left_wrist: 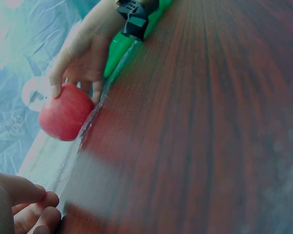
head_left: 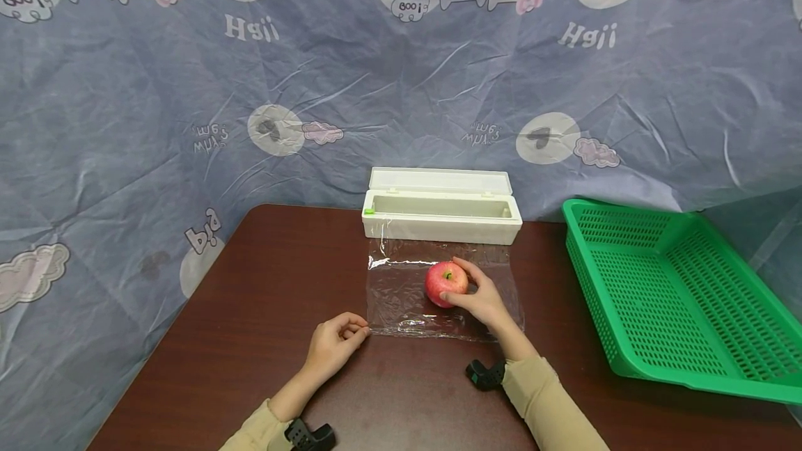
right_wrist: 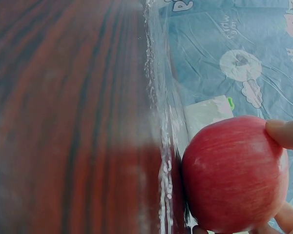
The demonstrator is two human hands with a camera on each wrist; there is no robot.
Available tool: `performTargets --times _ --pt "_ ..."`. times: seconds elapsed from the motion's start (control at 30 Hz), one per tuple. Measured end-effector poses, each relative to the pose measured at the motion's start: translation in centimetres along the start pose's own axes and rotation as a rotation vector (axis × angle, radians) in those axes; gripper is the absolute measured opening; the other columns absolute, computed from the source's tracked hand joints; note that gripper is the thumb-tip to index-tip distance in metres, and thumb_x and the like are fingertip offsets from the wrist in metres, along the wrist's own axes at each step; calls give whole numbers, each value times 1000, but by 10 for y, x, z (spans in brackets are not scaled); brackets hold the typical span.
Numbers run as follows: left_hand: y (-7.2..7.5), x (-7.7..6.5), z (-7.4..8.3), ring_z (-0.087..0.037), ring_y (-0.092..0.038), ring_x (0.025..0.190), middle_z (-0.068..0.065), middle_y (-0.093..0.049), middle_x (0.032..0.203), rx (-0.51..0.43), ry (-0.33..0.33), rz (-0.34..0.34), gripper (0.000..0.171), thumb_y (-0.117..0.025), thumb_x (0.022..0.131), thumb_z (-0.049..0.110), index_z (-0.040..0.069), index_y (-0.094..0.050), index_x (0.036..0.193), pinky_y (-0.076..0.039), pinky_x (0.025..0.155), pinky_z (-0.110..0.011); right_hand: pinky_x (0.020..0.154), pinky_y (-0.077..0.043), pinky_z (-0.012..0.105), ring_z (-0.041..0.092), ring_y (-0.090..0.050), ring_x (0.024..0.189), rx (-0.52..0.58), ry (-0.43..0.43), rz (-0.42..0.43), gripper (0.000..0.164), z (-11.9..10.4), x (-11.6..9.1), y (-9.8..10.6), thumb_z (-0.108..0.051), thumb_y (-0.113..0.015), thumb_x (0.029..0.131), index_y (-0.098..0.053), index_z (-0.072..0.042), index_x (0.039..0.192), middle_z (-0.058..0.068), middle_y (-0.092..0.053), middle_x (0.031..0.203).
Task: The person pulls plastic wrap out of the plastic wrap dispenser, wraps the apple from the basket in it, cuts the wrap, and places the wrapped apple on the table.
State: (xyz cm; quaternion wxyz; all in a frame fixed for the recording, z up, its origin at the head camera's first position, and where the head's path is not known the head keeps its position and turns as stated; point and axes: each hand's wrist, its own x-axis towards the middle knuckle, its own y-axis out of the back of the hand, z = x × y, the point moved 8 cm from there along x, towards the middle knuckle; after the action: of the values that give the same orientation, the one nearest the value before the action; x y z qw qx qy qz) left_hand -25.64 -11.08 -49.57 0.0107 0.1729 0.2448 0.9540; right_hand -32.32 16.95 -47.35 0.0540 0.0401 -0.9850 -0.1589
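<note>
A red apple [head_left: 446, 284] sits over a sheet of clear plastic wrap [head_left: 401, 305] spread on the table. My right hand [head_left: 482, 298] grips the apple from its right side, thumb in front and fingers behind. The near left corner of the wrap is pinched between thumb and fingertips of my left hand [head_left: 336, 345]. From a white wrap box [head_left: 441, 230] with its lid raised, the film runs toward me. In the right wrist view the apple [right_wrist: 237, 175] fills the lower right, close to the film's edge.
A large green plastic basket [head_left: 651, 367] stands at the right side of the dark wooden table [head_left: 250, 298]. Behind the table hangs a blue-grey printed cloth [head_left: 401, 89], close to the back of the white box.
</note>
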Motion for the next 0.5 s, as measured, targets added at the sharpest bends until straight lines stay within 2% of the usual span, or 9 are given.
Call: performTargets --times 0.5 --pt "0 0 0 -3 -54 51 15 -65 68 -11 3 -2 10 -74 80 11 20 -68 82 -41 46 -21 101 -33 49 32 -39 127 7 -42 -31 78 -1 -3 3 -18 -80 75 -40 -6 141 18 -43 139"
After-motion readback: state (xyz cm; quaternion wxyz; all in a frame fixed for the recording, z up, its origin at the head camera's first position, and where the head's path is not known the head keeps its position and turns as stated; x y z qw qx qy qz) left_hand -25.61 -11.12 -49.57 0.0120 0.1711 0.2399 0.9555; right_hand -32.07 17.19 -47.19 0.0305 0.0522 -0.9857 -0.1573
